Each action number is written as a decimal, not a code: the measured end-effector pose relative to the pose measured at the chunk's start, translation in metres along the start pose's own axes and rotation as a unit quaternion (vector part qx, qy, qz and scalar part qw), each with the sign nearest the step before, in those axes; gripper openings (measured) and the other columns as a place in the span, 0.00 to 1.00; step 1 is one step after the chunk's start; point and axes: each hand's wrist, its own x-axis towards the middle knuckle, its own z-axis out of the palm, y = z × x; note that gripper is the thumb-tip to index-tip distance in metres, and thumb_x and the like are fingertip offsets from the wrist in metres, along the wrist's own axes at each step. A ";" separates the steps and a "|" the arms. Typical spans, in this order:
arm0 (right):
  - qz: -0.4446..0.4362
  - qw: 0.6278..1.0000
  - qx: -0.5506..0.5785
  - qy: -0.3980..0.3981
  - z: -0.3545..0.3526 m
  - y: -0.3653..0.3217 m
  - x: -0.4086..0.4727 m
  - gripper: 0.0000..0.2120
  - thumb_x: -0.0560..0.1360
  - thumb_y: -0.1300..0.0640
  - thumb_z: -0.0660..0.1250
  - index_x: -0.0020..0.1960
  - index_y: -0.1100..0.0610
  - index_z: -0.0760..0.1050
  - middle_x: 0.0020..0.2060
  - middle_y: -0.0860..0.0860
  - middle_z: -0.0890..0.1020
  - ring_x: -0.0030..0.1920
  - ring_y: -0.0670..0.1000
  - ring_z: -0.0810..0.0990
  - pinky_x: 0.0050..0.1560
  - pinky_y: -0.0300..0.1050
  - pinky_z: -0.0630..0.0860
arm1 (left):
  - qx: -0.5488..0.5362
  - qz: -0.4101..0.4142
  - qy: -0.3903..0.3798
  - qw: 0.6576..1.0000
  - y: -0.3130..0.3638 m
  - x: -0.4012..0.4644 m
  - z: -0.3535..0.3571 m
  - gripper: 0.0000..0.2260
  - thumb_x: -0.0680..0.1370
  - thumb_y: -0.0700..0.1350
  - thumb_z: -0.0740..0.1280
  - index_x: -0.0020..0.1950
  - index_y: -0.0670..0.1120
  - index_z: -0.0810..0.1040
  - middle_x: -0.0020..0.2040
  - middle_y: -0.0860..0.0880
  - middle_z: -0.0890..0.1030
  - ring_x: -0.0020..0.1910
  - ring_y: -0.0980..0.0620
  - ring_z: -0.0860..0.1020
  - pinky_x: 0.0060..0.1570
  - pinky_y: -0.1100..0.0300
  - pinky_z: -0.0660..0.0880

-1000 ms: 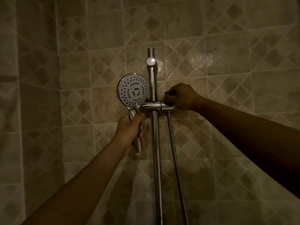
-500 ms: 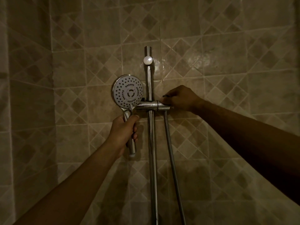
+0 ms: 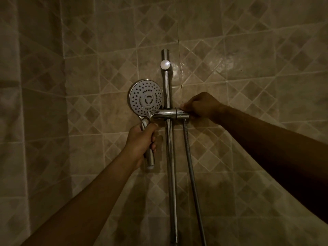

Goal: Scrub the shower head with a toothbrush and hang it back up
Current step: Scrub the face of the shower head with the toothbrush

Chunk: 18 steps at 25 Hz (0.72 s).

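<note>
Across the last second little has shifted: the left hand (image 3: 142, 141) keeps its fingers (image 3: 154, 139) wrapped shut around the handle of the shower head (image 3: 145, 97), and the right hand (image 3: 202, 105) remains pinched on the outer end of the bracket (image 3: 171, 114), whose knob its fingers (image 3: 183, 106) close over. What changes between the views is mostly the framing, while the head sits in much the same spot against the bracket. That reads, as a judgement, like the hanging-up step: the head appears seated or nearly seated in the holder, with the right hand steadying or tightening the clamp. No toothbrush is in view. The spray face stands above the left fingers, turned toward the camera, its rim just beside the rail (image 3: 167, 86). The rail runs between the 2 hands, and the hose (image 3: 190, 166) drops below the right fingers, close to the rail's right side. The tiled wall (image 3: 248, 68) lies directly behind both hands, so room to move is toward the person; a corner of the wall closes in well left of the left fingers.
</note>
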 end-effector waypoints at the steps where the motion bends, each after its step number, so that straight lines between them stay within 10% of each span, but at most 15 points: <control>1: 0.007 1.000 0.007 -0.002 0.002 0.001 -0.001 0.14 0.74 0.50 0.73 0.43 0.62 0.84 0.39 0.60 0.86 0.36 0.53 0.82 0.48 0.54 0.81 | -0.003 0.001 -0.001 1.000 0.000 -0.002 0.000 0.09 0.80 0.43 0.66 0.40 0.46 0.72 0.28 0.48 0.70 0.24 0.50 0.67 0.29 0.57 0.68; 5: 0.015 0.999 0.044 0.001 0.009 0.004 -0.009 0.11 0.77 0.52 0.70 0.51 0.60 0.80 0.44 0.56 0.84 0.39 0.49 0.82 0.39 0.43 0.78 | -0.009 -0.009 -0.001 1.000 -0.001 -0.009 -0.001 0.12 0.80 0.42 0.65 0.37 0.46 0.70 0.28 0.47 0.69 0.23 0.49 0.66 0.28 0.57 0.66; 18: -0.175 0.958 -0.200 0.109 0.052 -0.018 -0.063 0.30 0.78 0.44 0.65 0.75 0.56 0.64 0.74 0.58 0.66 0.73 0.59 0.64 0.74 0.55 0.61 | 0.024 -0.035 0.022 0.999 0.005 -0.049 -0.037 0.11 0.80 0.41 0.65 0.38 0.44 0.70 0.28 0.45 0.69 0.23 0.49 0.66 0.28 0.57 0.67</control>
